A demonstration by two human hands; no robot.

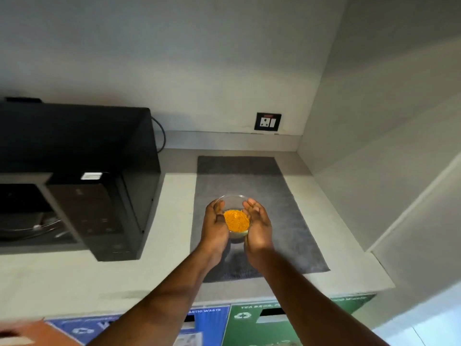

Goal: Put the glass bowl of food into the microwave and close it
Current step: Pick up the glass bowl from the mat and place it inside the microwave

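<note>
A small clear glass bowl (235, 204) with orange food (236, 220) in it is cupped between both hands above a grey mat. My left hand (215, 227) presses on its left side and my right hand (258, 227) on its right side. The black microwave (82, 156) stands on the counter to the left. Its cavity (25, 211) is open, with the glass turntable showing inside. The door is out of view past the left edge.
A grey mat (252, 183) lies on the pale counter (74, 278) under the bowl. A wall socket (267, 121) sits at the back, and a wall closes in the right side. Blue (139, 325) and green (252, 323) waste bin fronts run below the counter's front edge.
</note>
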